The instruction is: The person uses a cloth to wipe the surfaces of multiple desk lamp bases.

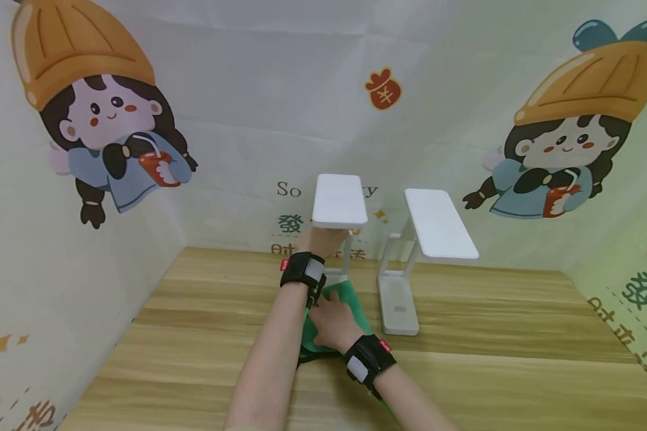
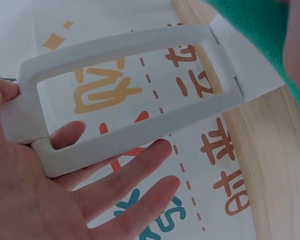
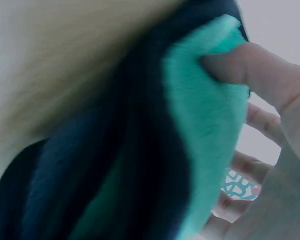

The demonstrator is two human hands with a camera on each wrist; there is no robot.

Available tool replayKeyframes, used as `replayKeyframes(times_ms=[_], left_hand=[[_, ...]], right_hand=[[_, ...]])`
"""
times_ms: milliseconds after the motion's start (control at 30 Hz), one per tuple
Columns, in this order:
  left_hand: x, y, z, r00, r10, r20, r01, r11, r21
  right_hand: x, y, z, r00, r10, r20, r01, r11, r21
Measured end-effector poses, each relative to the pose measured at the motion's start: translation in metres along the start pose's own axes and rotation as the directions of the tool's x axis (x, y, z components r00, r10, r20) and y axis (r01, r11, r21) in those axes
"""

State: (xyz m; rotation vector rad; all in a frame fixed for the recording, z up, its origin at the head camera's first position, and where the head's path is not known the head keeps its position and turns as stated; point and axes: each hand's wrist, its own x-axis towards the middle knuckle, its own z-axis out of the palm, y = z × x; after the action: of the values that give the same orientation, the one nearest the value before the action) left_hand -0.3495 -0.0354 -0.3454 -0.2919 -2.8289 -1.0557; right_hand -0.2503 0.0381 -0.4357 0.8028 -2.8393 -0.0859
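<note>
Two white folding phone stands are in the head view. My left hand [image 1: 322,240] is under the top plate of the left stand [image 1: 339,200]. In the left wrist view its thumb and a finger grip the hinge end of the stand's frame [image 2: 137,131], while other fingers spread outward. My right hand [image 1: 334,323] holds a green cloth [image 1: 350,294] with a dark edge at the lower part of this stand. The right wrist view has the thumb pressed on the cloth [image 3: 205,130] and fingers behind it. The cloth hides most of the stand's base.
To the right stands the second white phone stand [image 1: 399,302], its top plate tilted. Both stands are on a wood-grain table [image 1: 496,317]. Behind and at the sides hangs a pale printed backdrop [image 1: 237,120] with cartoon figures and lettering.
</note>
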Motion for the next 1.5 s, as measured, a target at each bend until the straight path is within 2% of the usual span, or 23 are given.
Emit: replayKeyframes(times_ms=[67,167,233,333,467,600,700,800,900,1067,1167,1300,1500], left_hand=[[0.001,-0.002,0.002,1.000,0.006,0.006,-0.006,1.000,-0.019],[0.002,-0.003,0.003,1.000,0.000,0.006,0.000,1.000,-0.018],[0.001,-0.001,0.004,1.000,-0.013,0.004,0.013,1.000,-0.007],[0.000,0.002,0.003,0.999,-0.034,0.008,0.034,0.999,0.023],[-0.001,0.005,0.001,0.999,-0.034,0.017,0.033,0.999,0.021],[-0.002,0.005,-0.001,1.000,-0.026,0.013,0.026,1.000,0.012],[-0.001,0.005,0.000,1.000,-0.023,0.012,0.022,1.000,0.013],[-0.001,0.003,0.001,1.000,-0.023,0.017,0.023,1.000,0.000],[0.000,0.002,0.002,1.000,-0.014,0.011,0.014,1.000,-0.021],[0.001,0.001,0.003,1.000,-0.005,0.009,0.005,1.000,-0.017],[0.002,0.000,0.003,1.000,-0.005,0.021,0.005,1.000,-0.003],[0.003,0.000,0.002,1.000,-0.005,0.014,0.005,1.000,0.006],[0.004,-0.002,0.002,1.000,-0.005,0.015,0.005,1.000,0.002]], right_hand=[[-0.002,0.001,0.000,0.999,0.030,0.011,-0.030,0.999,0.014],[-0.004,-0.001,-0.005,0.991,0.122,0.054,-0.120,0.992,-0.041],[-0.005,-0.003,-0.008,0.986,0.153,0.066,-0.147,0.985,-0.088],[-0.004,-0.005,-0.008,0.992,0.123,0.033,-0.118,0.985,-0.126],[-0.003,-0.004,-0.008,0.999,0.052,-0.010,-0.053,0.995,-0.088],[-0.003,-0.001,-0.008,0.997,0.075,0.018,-0.074,0.997,-0.033],[-0.002,-0.001,-0.008,0.995,0.102,0.012,-0.101,0.993,-0.053],[-0.002,-0.003,-0.006,0.997,0.080,-0.013,-0.081,0.994,-0.080],[-0.002,-0.003,-0.003,0.998,0.061,-0.017,-0.062,0.997,-0.049],[-0.006,0.006,-0.008,0.992,0.105,0.064,-0.105,0.994,0.001],[-0.006,0.010,-0.014,0.989,0.090,0.116,-0.091,0.996,0.003],[-0.001,0.020,-0.018,0.982,0.058,0.178,-0.077,0.992,0.103],[0.009,0.036,-0.017,0.955,0.113,0.275,-0.191,0.941,0.278]])
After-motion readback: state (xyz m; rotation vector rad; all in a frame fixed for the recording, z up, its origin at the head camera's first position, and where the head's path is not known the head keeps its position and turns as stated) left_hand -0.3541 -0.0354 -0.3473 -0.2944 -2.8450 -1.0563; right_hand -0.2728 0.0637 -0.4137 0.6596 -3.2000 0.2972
